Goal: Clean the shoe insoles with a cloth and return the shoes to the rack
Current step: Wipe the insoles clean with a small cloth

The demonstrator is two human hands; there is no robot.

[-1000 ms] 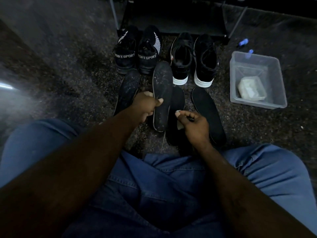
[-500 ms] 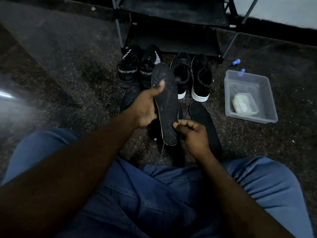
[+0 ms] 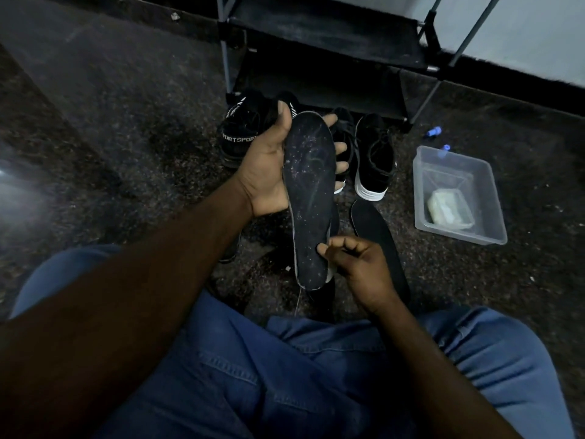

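My left hand point(image 3: 266, 172) holds a dusty black insole point(image 3: 311, 198) upright above the floor, thumb on its top left edge and fingers wrapped behind. My right hand point(image 3: 357, 267) pinches the insole's lower right edge near the heel. Another black insole point(image 3: 376, 236) lies on the floor just right of it. Behind stand a black "SPORT" knit shoe point(image 3: 240, 131) and a black sneaker with a white sole point(image 3: 373, 160); their partners are mostly hidden by my hand and the insole. The black shoe rack point(image 3: 323, 42) stands at the back. A pale cloth point(image 3: 448, 209) lies in a clear tub.
The clear plastic tub point(image 3: 493, 198) sits on the dark speckled floor at the right. Two small blue items point(image 3: 433, 132) lie behind it. My blue-jeaned legs point(image 3: 285, 375) fill the foreground. A pale wall runs along the back right.
My left hand lifted the dusty insole off the floor and turned it upright toward me. My right hand came up to grip its heel end. The camera tilted up, showing more of the rack.
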